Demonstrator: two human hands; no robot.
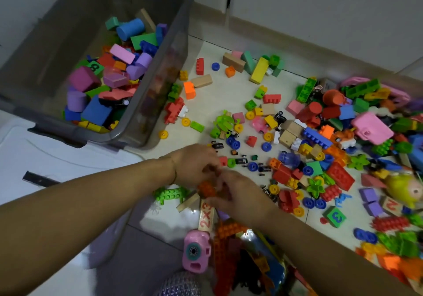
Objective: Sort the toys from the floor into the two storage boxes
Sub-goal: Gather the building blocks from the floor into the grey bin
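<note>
Both hands had met low in my view, over the near middle of the floor [212,103]. The right hand [242,197] had its fingers curled about an orange brick [206,189], lifted just above a wooden block marked 2x3 [206,215]. The left hand [194,165], with a thin bracelet [175,170] at the wrist, had bent fingers touching the same spot. Through the blur I couldn't tell whether it gripped the brick or only steadied it.

The grey storage box [146,103] stood at the far left corner, partly filled with foam blocks [96,110] in blue, purple, pink and green. It rested partly on a white lid [45,158].

At the near edge sat a second, translucent box [142,245], holding a pink toy camera [196,251] and more orange pieces, and a green studded plate [170,194] lay at its far rim.

The loose toys [320,135], meaning bricks, wheels, wooden blocks and tiny cars, covered the floor's right side, thickest towards the right edge.
</note>
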